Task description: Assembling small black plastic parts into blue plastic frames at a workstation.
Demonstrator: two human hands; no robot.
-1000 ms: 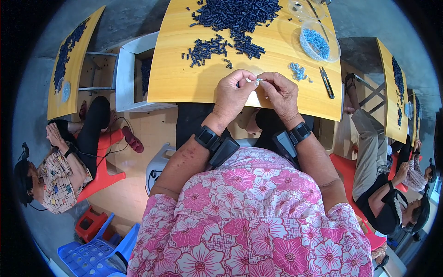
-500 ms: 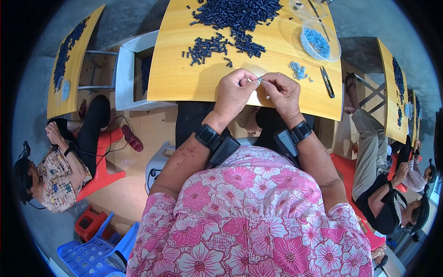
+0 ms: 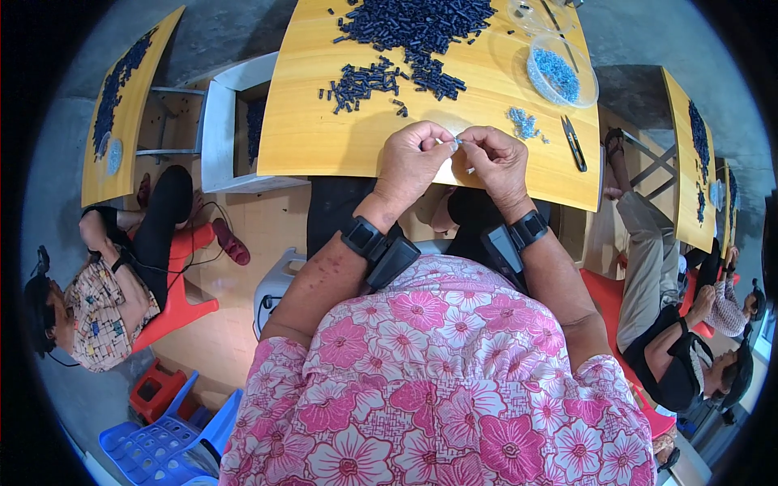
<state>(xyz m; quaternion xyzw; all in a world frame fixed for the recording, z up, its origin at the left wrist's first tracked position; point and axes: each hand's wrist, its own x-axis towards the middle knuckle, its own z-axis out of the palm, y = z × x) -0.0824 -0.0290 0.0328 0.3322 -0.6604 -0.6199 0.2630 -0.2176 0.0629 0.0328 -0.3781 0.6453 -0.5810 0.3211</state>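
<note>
A person in a patterned shirt (image 3: pixel 93 312) sits on a red stool (image 3: pixel 182 279) far to the left of the fingers, beside another yellow table (image 3: pixel 121 121). Nearer, a white bin (image 3: pixel 223 130) stands just left of the yellow work table (image 3: pixel 324 134). Beyond the fingers, a big heap of dark blue tube pieces (image 3: pixel 413 24) covers the far end, with a smaller scatter of dark blue pieces (image 3: pixel 365 81) up and to the left of them.

The left hand (image 3: pixel 413 162) has thumb and forefinger pinched narrow on a tiny pale blue part (image 3: pixel 456 142), and the right hand (image 3: pixel 498 162) meets it fingertip to fingertip, also pinched on the same part; how each finger sits on it is too small to tell.

Just up and right of the fingers lies a small pile of light blue beads (image 3: pixel 523 123), then black snips (image 3: pixel 574 143), and farther off a clear bowl of blue beads (image 3: pixel 561 69). At the far right, two seated people (image 3: pixel 673 324) work at more tables.
</note>
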